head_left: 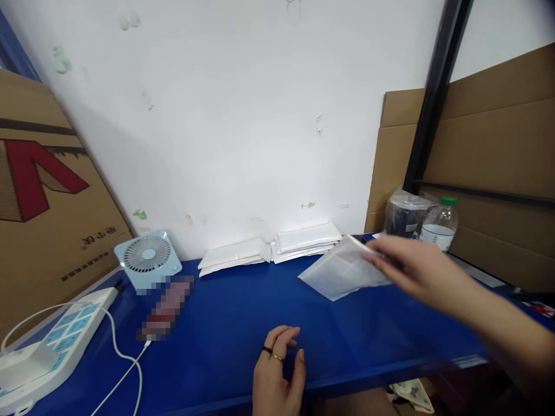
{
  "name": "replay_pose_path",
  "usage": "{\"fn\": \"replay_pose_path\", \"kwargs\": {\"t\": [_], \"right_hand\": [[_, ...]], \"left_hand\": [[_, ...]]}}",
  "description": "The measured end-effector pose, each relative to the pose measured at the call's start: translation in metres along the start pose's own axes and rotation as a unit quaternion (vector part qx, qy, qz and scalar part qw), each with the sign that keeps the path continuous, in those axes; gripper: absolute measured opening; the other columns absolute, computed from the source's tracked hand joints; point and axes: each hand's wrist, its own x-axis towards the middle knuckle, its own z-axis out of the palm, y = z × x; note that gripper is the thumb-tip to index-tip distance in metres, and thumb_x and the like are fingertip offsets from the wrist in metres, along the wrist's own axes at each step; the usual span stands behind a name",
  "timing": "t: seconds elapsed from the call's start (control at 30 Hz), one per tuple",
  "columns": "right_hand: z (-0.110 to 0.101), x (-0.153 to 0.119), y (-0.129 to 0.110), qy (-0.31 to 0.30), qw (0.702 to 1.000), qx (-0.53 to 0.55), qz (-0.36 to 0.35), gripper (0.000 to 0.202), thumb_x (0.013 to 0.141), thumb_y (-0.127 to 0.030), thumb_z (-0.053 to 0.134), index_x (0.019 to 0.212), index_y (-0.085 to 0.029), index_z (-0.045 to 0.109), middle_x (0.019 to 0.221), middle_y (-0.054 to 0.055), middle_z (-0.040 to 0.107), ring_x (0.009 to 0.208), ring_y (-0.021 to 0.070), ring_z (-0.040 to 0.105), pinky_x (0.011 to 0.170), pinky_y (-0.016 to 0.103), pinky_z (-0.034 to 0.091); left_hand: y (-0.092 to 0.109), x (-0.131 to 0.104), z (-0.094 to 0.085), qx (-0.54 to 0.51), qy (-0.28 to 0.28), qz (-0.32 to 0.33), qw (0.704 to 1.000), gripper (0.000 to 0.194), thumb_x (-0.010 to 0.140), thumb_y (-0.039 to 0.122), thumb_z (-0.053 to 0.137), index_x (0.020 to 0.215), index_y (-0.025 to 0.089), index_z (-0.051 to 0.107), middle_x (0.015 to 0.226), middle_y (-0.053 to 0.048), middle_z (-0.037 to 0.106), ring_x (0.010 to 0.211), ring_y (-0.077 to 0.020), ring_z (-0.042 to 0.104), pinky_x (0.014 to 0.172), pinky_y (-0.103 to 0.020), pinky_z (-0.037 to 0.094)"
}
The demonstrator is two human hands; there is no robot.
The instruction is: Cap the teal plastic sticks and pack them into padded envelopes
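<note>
My right hand point(403, 260) reaches in from the right and pinches the upper edge of a flat, translucent white plastic bag point(338, 268). The bag hangs tilted just over the blue tabletop, its lower corner towards the left. I cannot make out whether anything is inside it. Near the table's front edge, my left hand point(277, 370) has loosely bent fingers, with the thumb apart and nothing held. Two rings show on its fingers. Against the wall lie two stacks of flat white packets, a left stack point(234, 254) and a right stack point(306, 240).
On the blue table point(225, 335), a light-blue fan point(147, 257), a blurred-out phone point(167, 309) on a white cable and a power strip point(73, 329) stand left. A green-capped bottle point(440, 222) and a plastic-wrapped dark container point(403, 214) are at back right. Cardboard point(47, 173) flanks the table.
</note>
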Motion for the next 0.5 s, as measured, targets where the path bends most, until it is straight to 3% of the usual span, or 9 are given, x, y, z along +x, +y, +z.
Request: {"fn": "replay_pose_path", "kwargs": {"t": [0.13,0.27,0.37,0.5], "right_hand": [[-0.023,0.074,-0.018,-0.06,0.997,0.019,0.032,0.022,0.078,-0.042,0.056,0.076,-0.022,0.064,0.057,0.0,0.057,0.051,0.0126,0.048,0.051,0.026,0.032],[0.0,0.145,-0.038,-0.108,0.978,0.167,0.062,0.02,0.067,-0.038,0.069,0.066,-0.019,0.064,0.056,-0.001,0.057,0.05,0.01,0.047,0.048,0.023,0.032],[0.033,0.182,-0.027,-0.033,0.945,0.298,0.13,0.021,0.066,-0.036,0.07,0.066,-0.017,0.062,0.053,-0.001,0.053,0.048,0.0089,0.045,0.044,0.023,0.034],[0.081,0.192,0.028,0.083,0.888,0.359,0.275,0.022,0.07,-0.034,0.066,0.079,-0.014,0.061,0.066,0.004,0.058,0.058,0.0119,0.053,0.052,0.025,0.043]], "left_hand": [[-0.012,0.003,-0.008,-0.024,-0.033,-0.016,0.999,0.018,0.083,0.028,0.046,0.09,0.022,0.061,0.092,-0.007,0.061,0.075,-0.0147,0.06,0.065,-0.024,0.051],[-0.021,0.001,-0.003,-0.032,-0.059,-0.008,0.998,0.015,0.078,0.025,0.049,0.086,0.022,0.061,0.087,-0.005,0.061,0.06,-0.011,0.058,0.059,-0.022,0.049],[-0.026,-0.001,0.0,-0.039,-0.063,-0.015,0.997,0.014,0.074,0.021,0.051,0.083,0.023,0.061,0.083,-0.003,0.061,0.057,-0.0102,0.057,0.058,-0.022,0.048],[-0.031,0.0,-0.001,-0.053,-0.079,-0.035,0.995,0.015,0.07,0.019,0.052,0.081,0.024,0.062,0.08,-0.002,0.062,0.059,-0.0107,0.058,0.056,-0.022,0.047]]}}
